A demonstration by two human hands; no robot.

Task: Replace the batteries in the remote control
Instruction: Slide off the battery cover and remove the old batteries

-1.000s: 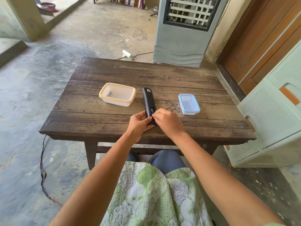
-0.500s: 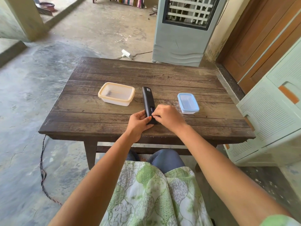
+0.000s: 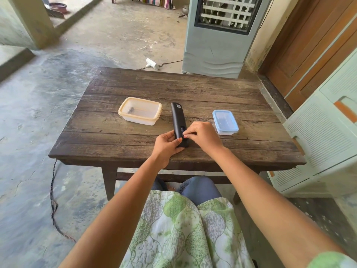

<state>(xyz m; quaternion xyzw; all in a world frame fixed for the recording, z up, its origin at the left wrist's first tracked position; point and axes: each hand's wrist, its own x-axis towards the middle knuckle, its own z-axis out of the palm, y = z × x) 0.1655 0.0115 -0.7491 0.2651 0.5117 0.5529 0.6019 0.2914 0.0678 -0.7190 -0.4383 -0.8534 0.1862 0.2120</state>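
Observation:
A black remote control [image 3: 178, 118] lies face down on the wooden table [image 3: 116, 136], long axis pointing away from me. My left hand [image 3: 167, 145] grips its near end from the left, thumb on the back. My right hand [image 3: 202, 135] has its fingers curled at the remote's near right edge, fingertips pinching at the opening in the back. What the fingertips hold is too small to tell. A yellow-rimmed clear container [image 3: 140, 111] stands left of the remote and a blue-lidded container [image 3: 225, 122] right of it.
A grey air cooler [image 3: 218, 35] stands behind the table. A pale green plastic cabinet [image 3: 324, 136] is close to the table's right side. A white plug and cable [image 3: 152, 63] lie on the concrete floor beyond the table. My knees are under the near edge.
Both hands stay on the near end of the remote. The right hand's fingertips have shifted slightly along the back; the remote has barely moved.

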